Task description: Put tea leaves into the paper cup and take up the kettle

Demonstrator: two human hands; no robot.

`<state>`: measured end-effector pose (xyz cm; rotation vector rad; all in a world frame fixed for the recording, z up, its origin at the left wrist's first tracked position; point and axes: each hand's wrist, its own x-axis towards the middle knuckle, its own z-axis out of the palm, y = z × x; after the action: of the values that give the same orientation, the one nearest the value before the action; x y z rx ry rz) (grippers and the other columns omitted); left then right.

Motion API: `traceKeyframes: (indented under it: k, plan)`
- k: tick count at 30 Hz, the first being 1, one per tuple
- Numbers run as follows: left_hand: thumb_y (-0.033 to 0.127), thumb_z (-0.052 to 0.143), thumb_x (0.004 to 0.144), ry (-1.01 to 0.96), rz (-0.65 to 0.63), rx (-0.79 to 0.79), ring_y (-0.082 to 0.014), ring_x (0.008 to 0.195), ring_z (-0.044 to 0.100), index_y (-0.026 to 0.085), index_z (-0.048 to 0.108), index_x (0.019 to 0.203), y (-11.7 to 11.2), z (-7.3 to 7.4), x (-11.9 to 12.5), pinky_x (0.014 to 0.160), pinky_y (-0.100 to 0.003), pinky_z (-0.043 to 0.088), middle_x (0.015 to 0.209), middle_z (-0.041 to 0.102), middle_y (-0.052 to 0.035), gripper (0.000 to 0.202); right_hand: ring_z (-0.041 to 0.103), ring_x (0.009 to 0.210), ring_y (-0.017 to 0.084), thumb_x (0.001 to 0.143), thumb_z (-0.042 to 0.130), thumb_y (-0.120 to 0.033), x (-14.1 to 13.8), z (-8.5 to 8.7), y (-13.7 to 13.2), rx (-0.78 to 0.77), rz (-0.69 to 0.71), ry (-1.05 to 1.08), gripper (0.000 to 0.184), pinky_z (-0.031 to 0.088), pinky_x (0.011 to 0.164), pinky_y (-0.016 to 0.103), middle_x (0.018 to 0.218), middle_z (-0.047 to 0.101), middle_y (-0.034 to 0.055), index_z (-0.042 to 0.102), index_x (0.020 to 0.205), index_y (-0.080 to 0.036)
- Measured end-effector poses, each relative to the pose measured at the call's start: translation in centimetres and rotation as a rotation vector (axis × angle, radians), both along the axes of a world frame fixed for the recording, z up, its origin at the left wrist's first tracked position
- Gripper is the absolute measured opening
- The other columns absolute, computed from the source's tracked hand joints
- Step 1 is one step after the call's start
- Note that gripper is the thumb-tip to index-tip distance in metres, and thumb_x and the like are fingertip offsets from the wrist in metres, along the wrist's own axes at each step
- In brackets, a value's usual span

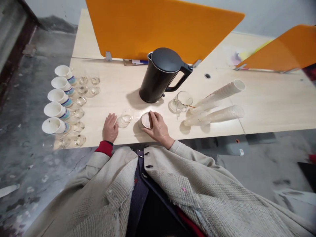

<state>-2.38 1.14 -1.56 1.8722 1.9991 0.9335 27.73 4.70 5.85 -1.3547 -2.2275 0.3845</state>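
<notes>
My right hand [159,129] is closed around a small round jar [145,120] with a pale, wood-like top, near the table's front edge; what is inside it I cannot make out. My left hand [110,129] lies flat on the table with fingers stretched out, holding nothing. Beside its fingertips is a clear plastic cup [126,118]. Behind the jar stands a black electric kettle [158,77] with its lid closed and its handle to the right. Right of the kettle is a clear cup [181,100] with a thin brown stick in or across it.
On the left stand several paper cups [57,95] in a row, with clear cups [80,100] holding small dark bits alongside. Two long stacks of clear cups [222,115] lean on the right. An orange divider [163,29] borders the table [113,79] at the back.
</notes>
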Motion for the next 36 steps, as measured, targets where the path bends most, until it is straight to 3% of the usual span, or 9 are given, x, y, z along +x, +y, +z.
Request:
traceKeyframes:
  k: [5, 9, 14, 16, 18, 25, 30, 33, 36]
  plan:
    - [0.038, 0.041, 0.108, -0.002, 0.076, 0.095, -0.0286, 0.127, 0.071, 0.016, 0.073, 0.127, -3.1, 1.2, 1.2, 0.118, -0.050, 0.053, 0.127, 0.078, -0.0169, 0.043, 0.055, 0.131, 0.046, 0.089, 0.070, -0.078, -1.1, 0.8, -0.4, 0.025, -0.042, -0.084, 0.097, 0.051, 0.109, 0.067, 0.151, 0.054, 0.0302, 0.048, 0.155, -0.010]
    - [0.044, 0.051, 0.108, -0.022, -0.239, 0.041, -0.0269, 0.128, 0.071, 0.020, 0.069, 0.136, -4.7, 2.3, 4.8, 0.116, -0.043, 0.057, 0.132, 0.076, -0.0145, 0.041, 0.057, 0.125, 0.044, 0.096, 0.062, -0.074, -1.6, 0.0, 0.2, 0.036, -0.033, -0.103, 0.090, 0.050, 0.110, 0.066, 0.144, 0.058, 0.0288, 0.047, 0.157, -0.009]
    - [0.055, 0.076, 0.094, -0.093, -0.371, -0.014, -0.0344, 0.156, 0.050, 0.016, 0.031, 0.169, -2.2, 1.9, 9.8, 0.129, -0.052, 0.045, 0.167, 0.050, -0.0211, 0.095, 0.056, 0.124, 0.043, 0.098, 0.059, -0.071, -1.7, -0.6, 0.4, 0.035, -0.024, -0.085, 0.087, 0.046, 0.113, 0.070, 0.142, 0.058, 0.0276, 0.048, 0.157, -0.009]
    - [0.056, 0.083, 0.087, -0.147, -0.348, -0.006, -0.0367, 0.152, 0.054, 0.013, 0.026, 0.169, -0.8, 1.4, 11.4, 0.127, -0.053, 0.047, 0.166, 0.051, -0.0243, 0.109, 0.055, 0.125, 0.043, 0.099, 0.059, -0.070, -1.7, -0.5, 0.4, 0.016, -0.026, -0.087, 0.087, 0.045, 0.113, 0.070, 0.143, 0.057, 0.0288, 0.049, 0.156, -0.006]
    - [0.053, 0.084, 0.087, -0.181, -0.303, -0.006, -0.0358, 0.147, 0.060, 0.013, 0.029, 0.167, 0.3, 1.0, 12.4, 0.125, -0.050, 0.049, 0.163, 0.054, -0.0242, 0.105, 0.055, 0.126, 0.043, 0.098, 0.060, -0.069, -1.7, -0.5, 0.4, 0.008, -0.029, -0.082, 0.086, 0.044, 0.115, 0.069, 0.144, 0.057, 0.0290, 0.050, 0.155, -0.006]
    - [0.053, 0.085, 0.086, -0.177, -0.241, -0.031, -0.0334, 0.130, 0.071, 0.021, 0.044, 0.157, 1.0, 1.2, 12.9, 0.109, -0.043, 0.059, 0.151, 0.065, -0.0180, 0.088, 0.055, 0.132, 0.039, 0.099, 0.061, -0.065, -1.7, -0.4, 0.6, -0.024, -0.072, 0.100, 0.075, 0.047, 0.118, 0.063, 0.143, 0.059, 0.0233, 0.051, 0.154, -0.015]
    - [0.054, 0.094, 0.077, -0.209, -0.240, -0.026, -0.0336, 0.131, 0.071, 0.023, 0.042, 0.156, 1.0, 1.2, 12.9, 0.109, -0.045, 0.059, 0.148, 0.068, -0.0157, 0.099, 0.060, 0.131, 0.030, 0.107, 0.039, -0.067, 0.2, -0.3, 2.2, 0.013, -0.162, 0.345, 0.066, 0.050, 0.117, 0.052, 0.139, 0.062, 0.0173, 0.050, 0.153, -0.020]
    - [0.047, 0.100, 0.070, -0.204, -0.235, -0.005, -0.0343, 0.135, 0.069, 0.023, 0.042, 0.156, 0.9, 1.1, 13.0, 0.113, -0.046, 0.058, 0.149, 0.067, -0.0157, 0.106, 0.057, 0.134, 0.031, 0.107, 0.040, -0.067, 2.8, -1.2, 3.3, 0.070, -0.311, 0.406, 0.067, 0.047, 0.120, 0.055, 0.141, 0.061, 0.0168, 0.049, 0.154, -0.020]
    - [0.043, 0.103, 0.066, -0.186, -0.207, -0.002, -0.0352, 0.135, 0.069, 0.025, 0.043, 0.156, 0.9, 0.7, 13.0, 0.113, -0.046, 0.059, 0.149, 0.067, -0.0152, 0.110, 0.053, 0.138, 0.035, 0.102, 0.053, -0.066, 5.3, -3.2, 3.4, 0.047, -0.419, 0.300, 0.071, 0.044, 0.122, 0.061, 0.142, 0.059, 0.0205, 0.049, 0.153, -0.016]
